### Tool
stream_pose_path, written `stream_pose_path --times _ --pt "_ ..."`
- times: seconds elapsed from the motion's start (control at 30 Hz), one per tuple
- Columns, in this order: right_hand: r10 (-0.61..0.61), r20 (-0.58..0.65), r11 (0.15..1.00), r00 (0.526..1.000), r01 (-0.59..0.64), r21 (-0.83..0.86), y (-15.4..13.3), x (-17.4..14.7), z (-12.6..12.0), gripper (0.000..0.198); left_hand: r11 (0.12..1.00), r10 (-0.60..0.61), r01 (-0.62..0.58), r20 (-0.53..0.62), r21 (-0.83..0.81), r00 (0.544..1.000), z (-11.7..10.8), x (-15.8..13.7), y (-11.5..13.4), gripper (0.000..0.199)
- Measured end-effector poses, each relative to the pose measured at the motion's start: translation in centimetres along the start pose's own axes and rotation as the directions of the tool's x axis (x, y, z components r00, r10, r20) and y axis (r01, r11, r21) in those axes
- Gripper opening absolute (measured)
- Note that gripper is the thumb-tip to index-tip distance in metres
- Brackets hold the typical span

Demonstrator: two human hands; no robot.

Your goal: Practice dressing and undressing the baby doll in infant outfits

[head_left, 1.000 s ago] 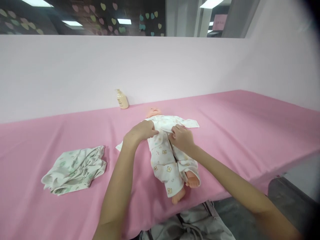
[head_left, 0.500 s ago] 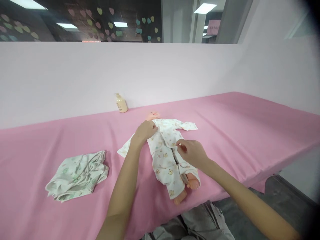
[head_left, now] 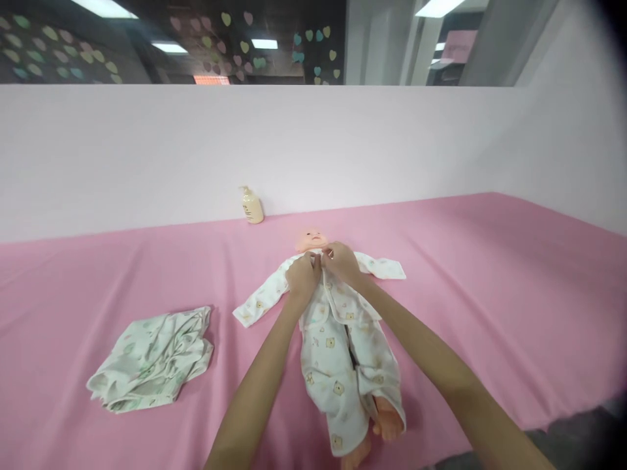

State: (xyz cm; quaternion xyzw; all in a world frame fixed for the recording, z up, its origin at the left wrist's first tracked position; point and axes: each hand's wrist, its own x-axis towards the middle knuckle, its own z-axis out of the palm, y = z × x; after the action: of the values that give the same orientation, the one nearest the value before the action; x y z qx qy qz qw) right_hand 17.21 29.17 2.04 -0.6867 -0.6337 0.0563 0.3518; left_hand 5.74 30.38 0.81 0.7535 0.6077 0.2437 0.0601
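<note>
A baby doll (head_left: 311,241) lies on its back on the pink-covered table, its feet toward me. It is dressed in a white printed jacket (head_left: 343,297) and matching trousers (head_left: 329,375). Just below the doll's chin, my left hand (head_left: 304,275) pinches the jacket's front edge. Close beside it, my right hand (head_left: 340,261) also has its fingers closed on the jacket near the collar. The fingers hide the exact spot they grip. Both jacket sleeves lie spread out to the sides.
A crumpled white and green cloth (head_left: 154,359) lies at the left on the pink sheet (head_left: 206,261). A cream pump bottle (head_left: 253,207) stands at the back against the white wall (head_left: 343,143). Windows with heart stickers run above.
My right hand has moved up from the jacket's lower hem to the collar, beside my left hand. The view has shifted, so the doll and bottle appear a little further right and lower.
</note>
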Motion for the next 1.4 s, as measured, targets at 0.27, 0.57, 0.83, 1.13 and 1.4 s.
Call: stream_pose_path --times 0.27,0.57,0.83,1.13,1.4 --pt "-0.007 0.004 0.997 1.000 0.007 0.076 1.7 1.6 3.3 0.022 0.998 -0.063 0.063 0.050 0.003 0.997 0.9 1.6 -0.1 0.033" --pt "-0.027 -0.007 0.975 1.000 0.028 0.219 2.4 1.3 3.2 0.014 0.981 -0.067 0.077 0.061 -0.180 0.996 1.3 2.0 -0.7 0.023" --pt "-0.067 -0.047 0.942 0.997 0.079 0.327 2.6 1.3 3.3 0.014 0.982 -0.030 0.030 0.003 -0.185 1.000 1.4 1.6 -0.8 0.023" --pt "0.066 0.007 0.927 0.998 -0.064 0.368 2.3 1.1 2.3 0.013 0.986 0.073 -0.073 -0.006 -0.148 0.997 1.1 1.3 -0.2 0.022" --pt "-0.093 0.261 0.978 0.961 0.040 0.204 0.6 0.4 -2.1 0.016 0.868 0.107 -0.047 0.094 -0.495 0.990 -0.8 1.2 -0.2 0.016"
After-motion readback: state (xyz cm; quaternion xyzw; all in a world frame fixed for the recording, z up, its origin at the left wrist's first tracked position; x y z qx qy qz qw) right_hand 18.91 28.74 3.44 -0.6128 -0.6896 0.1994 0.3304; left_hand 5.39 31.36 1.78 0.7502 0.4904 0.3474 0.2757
